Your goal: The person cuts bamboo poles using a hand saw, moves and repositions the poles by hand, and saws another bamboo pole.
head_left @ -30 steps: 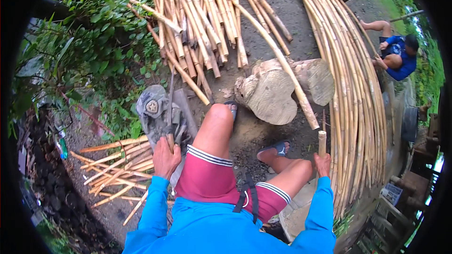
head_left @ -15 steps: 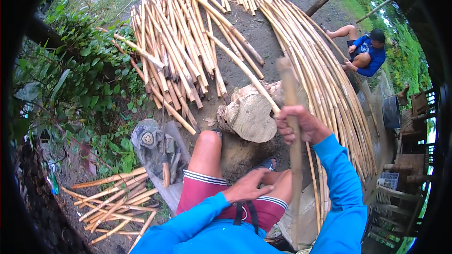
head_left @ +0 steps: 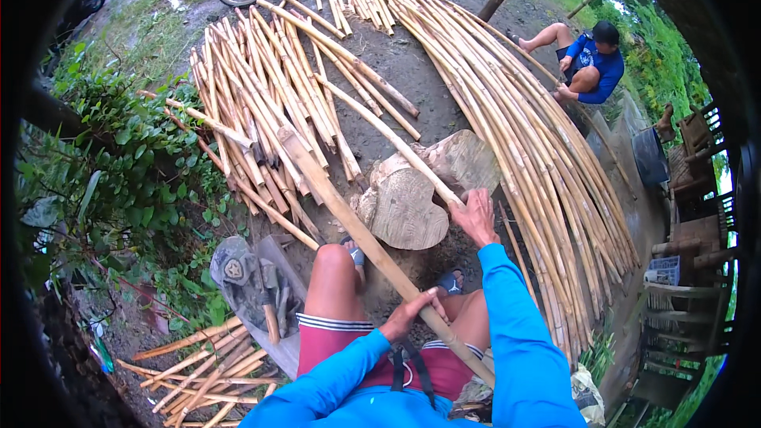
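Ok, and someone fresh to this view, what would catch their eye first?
Probably the long poles sweeping down the right side in a curved spread. Next, the flat stick slanting across the middle, held in the left hand above the lap, while the right hand grips the near end of a pole passing over the logs. A co-worker in blue sits upper right.

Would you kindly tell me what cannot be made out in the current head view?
All in the head view:
- Near end of the bamboo pole: hidden by the right hand, so its grip is unclear.
- Part of the wooden strip: covered by the left hand.
- Upper bicycle wheel: cut off by the top edge.
- The other person's finger positions: too small.
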